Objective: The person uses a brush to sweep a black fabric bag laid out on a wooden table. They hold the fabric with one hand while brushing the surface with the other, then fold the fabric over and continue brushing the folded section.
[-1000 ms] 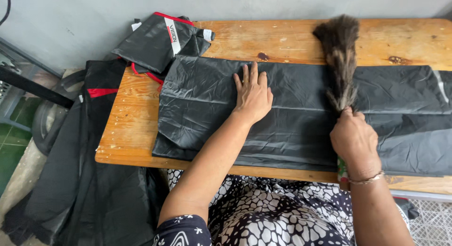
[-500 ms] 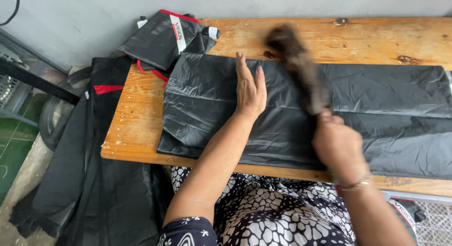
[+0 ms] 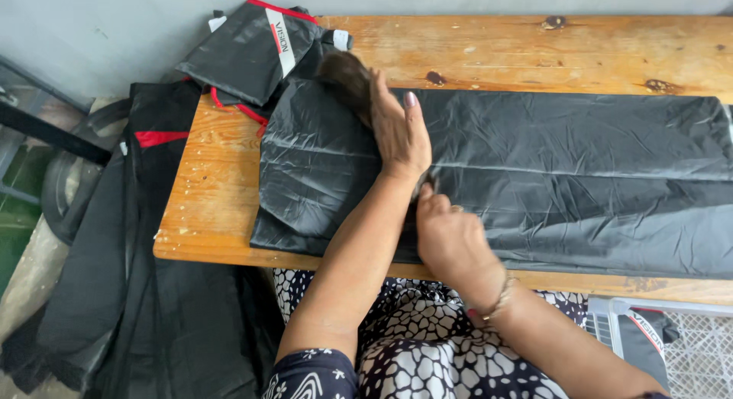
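Fingers [image 3: 412,113] of our left hand [image 3: 401,135] lie flat and spread on the black crinkled plastic sheet [image 3: 550,177], pressing it down. Our right hand [image 3: 450,242] is closed around the handle of a dark feather duster [image 3: 350,80], whose blurred head shows just beyond the left hand, over the sheet's left end. That sheet stretches across the worn wooden surface [image 3: 206,193]. At the far left corner lies a folded black garment with red trim [image 3: 252,51].

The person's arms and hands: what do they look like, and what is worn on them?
Both forearms are bare. The left arm has a short dark sleeve with a white pattern. The right wrist wears a thin bracelet. A fingernail of the left hand looks pinkish.
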